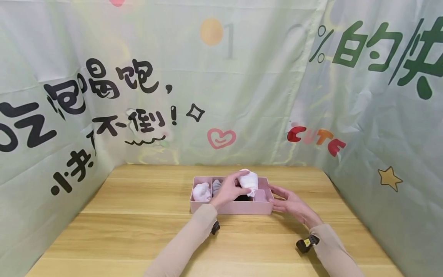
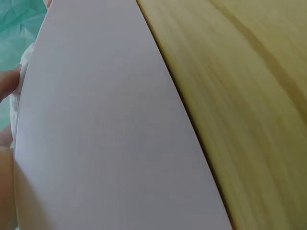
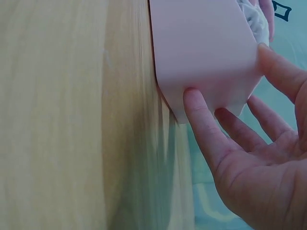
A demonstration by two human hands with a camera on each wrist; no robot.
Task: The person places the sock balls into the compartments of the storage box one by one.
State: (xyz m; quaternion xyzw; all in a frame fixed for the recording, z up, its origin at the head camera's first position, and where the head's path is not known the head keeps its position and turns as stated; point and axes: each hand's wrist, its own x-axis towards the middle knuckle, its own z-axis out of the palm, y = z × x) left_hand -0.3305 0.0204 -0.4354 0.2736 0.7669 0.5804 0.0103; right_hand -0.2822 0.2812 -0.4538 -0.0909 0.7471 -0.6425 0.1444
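A long pink divided box (image 1: 228, 208) stands on the table. My left hand (image 1: 228, 188) reaches over its front wall and pinches a white rolled sock (image 1: 249, 181) between thumb and fingers, above the right part. In the left wrist view the box wall (image 2: 105, 115) hides most of that hand. At the box's right end, my right hand (image 1: 292, 203) touches the outer wall with extended fingers; the right wrist view shows the thumb near the rim. A white bundle (image 1: 202, 191) fills the left compartment. Grey cloth (image 1: 216, 186) and a black bundle (image 1: 243, 197) show beside my left hand.
The box rests on a wood-grain table (image 1: 138, 223). Pale printed curtains (image 1: 256, 84) enclose the table at the back and both sides. A small black device (image 1: 307, 244) is strapped at my right wrist, another (image 1: 215, 227) at my left.
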